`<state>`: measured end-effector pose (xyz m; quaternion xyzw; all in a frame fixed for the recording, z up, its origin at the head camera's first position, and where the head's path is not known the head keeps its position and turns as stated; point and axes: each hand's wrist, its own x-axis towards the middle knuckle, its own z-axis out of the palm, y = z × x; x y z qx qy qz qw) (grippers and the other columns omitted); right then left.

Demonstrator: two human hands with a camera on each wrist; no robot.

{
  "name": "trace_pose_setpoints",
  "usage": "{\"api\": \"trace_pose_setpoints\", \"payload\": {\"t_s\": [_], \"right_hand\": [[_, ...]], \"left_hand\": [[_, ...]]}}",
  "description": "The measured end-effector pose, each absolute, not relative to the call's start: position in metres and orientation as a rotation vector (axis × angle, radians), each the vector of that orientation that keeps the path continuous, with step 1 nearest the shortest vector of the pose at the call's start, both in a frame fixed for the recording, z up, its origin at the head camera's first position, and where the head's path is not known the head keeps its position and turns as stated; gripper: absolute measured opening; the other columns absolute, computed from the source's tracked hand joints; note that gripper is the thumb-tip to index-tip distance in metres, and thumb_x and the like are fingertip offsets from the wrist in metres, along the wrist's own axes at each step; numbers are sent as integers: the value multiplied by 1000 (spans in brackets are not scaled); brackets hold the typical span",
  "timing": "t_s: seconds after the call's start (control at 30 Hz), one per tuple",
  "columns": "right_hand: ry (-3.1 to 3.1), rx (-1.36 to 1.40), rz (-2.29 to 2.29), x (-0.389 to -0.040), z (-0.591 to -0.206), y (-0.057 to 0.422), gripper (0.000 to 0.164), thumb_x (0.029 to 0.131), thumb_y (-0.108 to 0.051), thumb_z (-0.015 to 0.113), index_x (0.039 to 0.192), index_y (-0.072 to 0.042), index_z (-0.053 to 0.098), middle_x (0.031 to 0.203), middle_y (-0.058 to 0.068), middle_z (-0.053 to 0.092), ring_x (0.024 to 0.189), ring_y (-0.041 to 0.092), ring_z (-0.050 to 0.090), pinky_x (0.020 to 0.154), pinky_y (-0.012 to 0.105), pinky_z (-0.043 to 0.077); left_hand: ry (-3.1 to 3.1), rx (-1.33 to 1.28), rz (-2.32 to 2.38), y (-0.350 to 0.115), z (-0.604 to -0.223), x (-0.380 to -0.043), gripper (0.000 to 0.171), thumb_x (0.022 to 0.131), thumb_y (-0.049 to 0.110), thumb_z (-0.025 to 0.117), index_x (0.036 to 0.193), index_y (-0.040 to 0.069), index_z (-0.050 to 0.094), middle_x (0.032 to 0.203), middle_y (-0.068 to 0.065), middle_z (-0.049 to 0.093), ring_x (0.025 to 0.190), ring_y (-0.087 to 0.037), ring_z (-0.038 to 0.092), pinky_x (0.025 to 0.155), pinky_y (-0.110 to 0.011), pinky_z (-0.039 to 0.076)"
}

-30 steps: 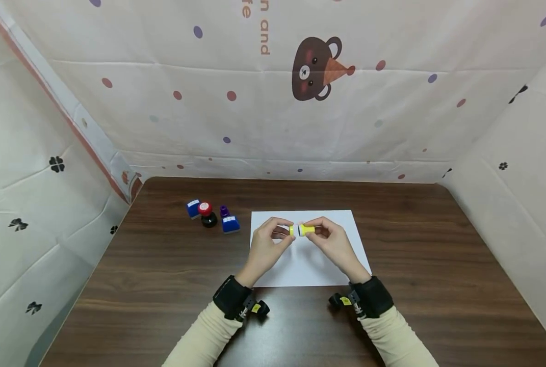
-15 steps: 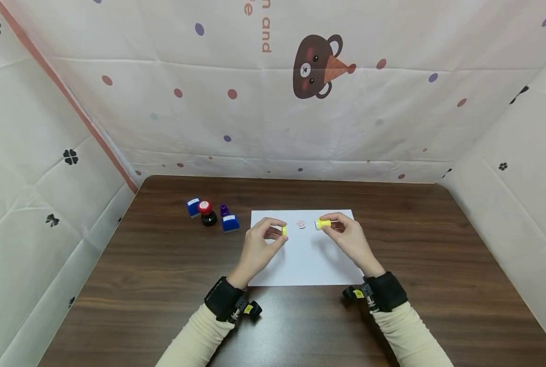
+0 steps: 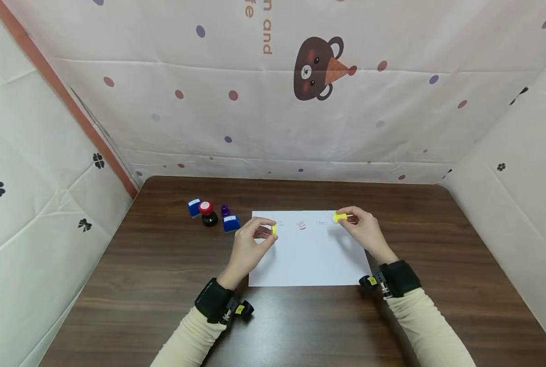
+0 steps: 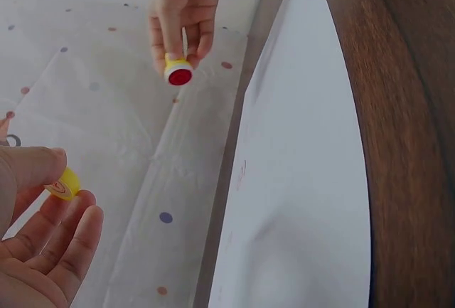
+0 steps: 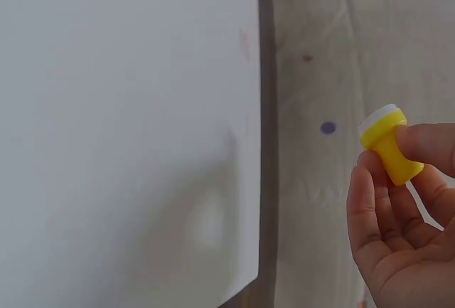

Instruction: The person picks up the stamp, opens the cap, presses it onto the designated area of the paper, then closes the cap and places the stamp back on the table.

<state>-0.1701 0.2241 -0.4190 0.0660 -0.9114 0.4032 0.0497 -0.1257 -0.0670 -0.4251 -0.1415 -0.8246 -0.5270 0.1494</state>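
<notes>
My right hand [image 3: 365,233] pinches a yellow toy stamp [image 5: 389,144] with a white collar, held over the paper's far right part. In the left wrist view the stamp's round red face shows. My left hand [image 3: 247,250] pinches the stamp's small yellow cap [image 4: 65,184] between thumb and fingers, above the paper's left side; a small picture is on the cap's end. Beneath both hands lies a white sheet of paper [image 3: 307,260]. Faint red prints run along its far part, among them a face-like print [image 3: 302,225] in the middle.
At the back left of the brown wooden table [image 3: 162,285] stand a red-topped black stamp [image 3: 208,214], a purple piece [image 3: 225,210] and two blue blocks with white labels, one blue block [image 3: 231,223] nearer the paper. A patterned cloth [image 3: 254,112] encloses the back and sides.
The hands have moved apart, the left with the cap going left, the right with the stamp going right. Red prints on the paper between them have come into view.
</notes>
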Motion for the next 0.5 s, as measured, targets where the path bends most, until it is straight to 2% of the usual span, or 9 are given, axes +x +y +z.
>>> {"api": "trace_pose_setpoints", "payload": {"t_s": [0.23, 0.5], "right_hand": [[-2841, 241, 1132, -182, -428, 234, 20, 84, -6, 64, 104, -5, 64, 108, 18, 62, 89, 30, 59, 71, 36, 51], [-2882, 275, 998, -192, -441, 241, 17, 82, -4, 65, 100, -4, 67, 97, 16, 62, 78, 25, 51, 62, 27, 44]], "left_hand": [[-2380, -384, -1527, -71, -426, -124, 24, 77, 8, 73, 99, 12, 65, 96, -1, 63, 78, -8, 63, 72, -23, 55], [-2381, -369, -1513, -74, -429, -123, 25, 77, 7, 73, 100, 14, 65, 97, -1, 63, 78, -9, 63, 72, -27, 56]]}}
